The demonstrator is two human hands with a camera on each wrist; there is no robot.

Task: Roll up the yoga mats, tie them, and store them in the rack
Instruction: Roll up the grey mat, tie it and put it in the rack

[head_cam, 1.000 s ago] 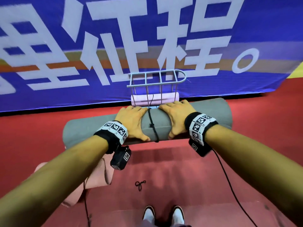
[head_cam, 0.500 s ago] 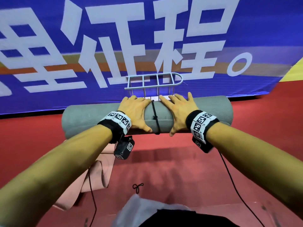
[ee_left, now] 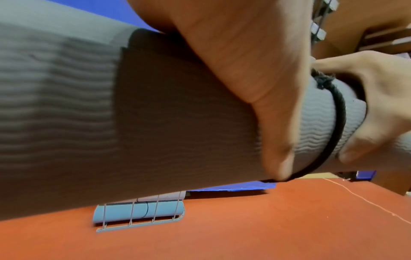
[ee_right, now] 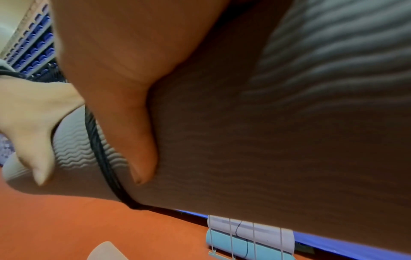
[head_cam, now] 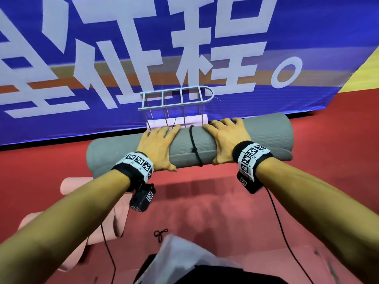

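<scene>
Already tied w/ black cord (head_cam: 194, 144), grey mat roll (head_cam: 264, 136) was held off the floor before rack (head_cam: 176, 99); left hand (head_cam: 158, 147) & right hand (head_cam: 226, 140) gripped beside cord. Prob. light, spongy, grippy.

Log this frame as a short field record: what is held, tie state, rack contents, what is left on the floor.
held: grey mat, rolled, gripped by left hand and right hand
tie: black cord knotted round the middle
rack: holds a pale pink roll above a blue roll
floor: pink mat loose; spare cord
</scene>
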